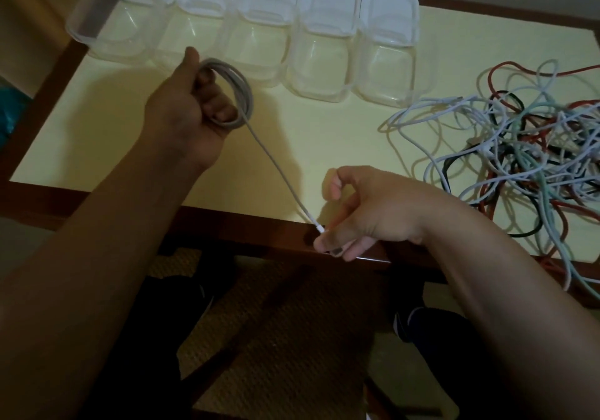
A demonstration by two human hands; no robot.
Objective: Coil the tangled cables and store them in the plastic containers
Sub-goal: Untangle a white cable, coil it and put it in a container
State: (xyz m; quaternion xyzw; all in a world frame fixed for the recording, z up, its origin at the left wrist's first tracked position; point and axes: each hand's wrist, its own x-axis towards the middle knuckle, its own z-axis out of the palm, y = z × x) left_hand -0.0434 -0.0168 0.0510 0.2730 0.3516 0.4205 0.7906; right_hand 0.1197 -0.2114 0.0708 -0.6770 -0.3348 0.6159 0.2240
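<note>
My left hand (pixel 191 111) grips a coil of grey cable (pixel 242 94), several loops wound round its fingers, above the left part of the pale yellow table (pixel 324 140). A straight run of that cable slants down to my right hand (pixel 363 215), which pinches its white plug end (pixel 319 227) over the table's front edge. A tangle of white, red, black and pale green cables (pixel 526 150) lies at the right. Several clear plastic containers (pixel 319 59) with open hinged lids stand in a row along the back.
The table has a dark wooden rim (pixel 246 228). One container at the far left (pixel 107 26) overhangs the table's corner. Some cables of the tangle hang over the front right edge. Below the table are a woven mat and my legs.
</note>
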